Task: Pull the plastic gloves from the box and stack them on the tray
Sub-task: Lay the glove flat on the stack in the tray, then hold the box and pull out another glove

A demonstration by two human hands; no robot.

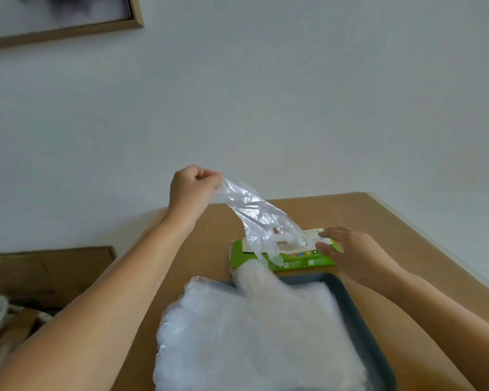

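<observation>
on the wooden table point(393, 221) a dark tray point(359, 320) already carries a thick pile of clear gloves point(251, 334), spilling over its left rim. the stacking looks well along, though how many are left inside cannot be told. just behind the tray sits the green box point(294, 262), its print and small coloured icons too blurred to read. one glove point(251, 213) stretches up from the slot, its end pinched in the curled left hand point(194, 190) — the right hand point(347, 249) presses the box top with straight fingers.
</observation>
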